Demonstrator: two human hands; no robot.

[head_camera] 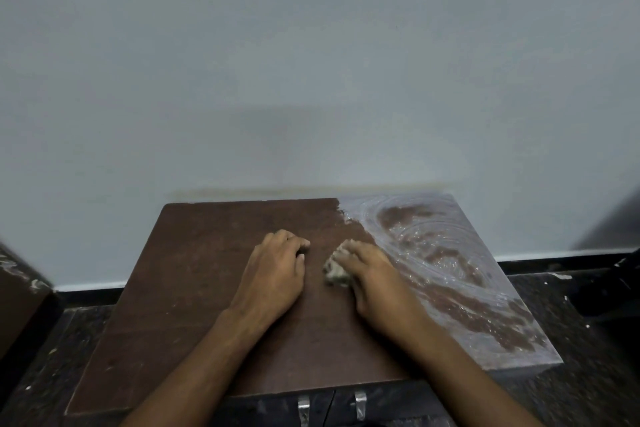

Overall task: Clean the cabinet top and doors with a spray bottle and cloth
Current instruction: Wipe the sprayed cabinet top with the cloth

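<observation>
On the cabinet top [194, 288], the left and middle portion shows plain dark brown wood, while the right portion carries a pale, wet-looking film [446, 253] streaked in swirls, with brown patches showing through it. By that look, wiping of the top is under way and roughly half done: the filmy right side seems the part left to wipe. The doors [332, 406] show only as a dark strip with two metal handles [303, 409] at the near edge, and nothing tells whether they have been cleaned; I would guess not yet. No spray bottle is in view.

The cloth [334, 270], a small crumpled off-white wad, lies under the right hand [374, 274], whose fingers curl over it and press it to the wood just beside the film's edge. The left hand [273, 274] rests on the top close alongside, fingers bent at the tips and holding nothing. The two hands sit near each other, the cloth between them.
</observation>
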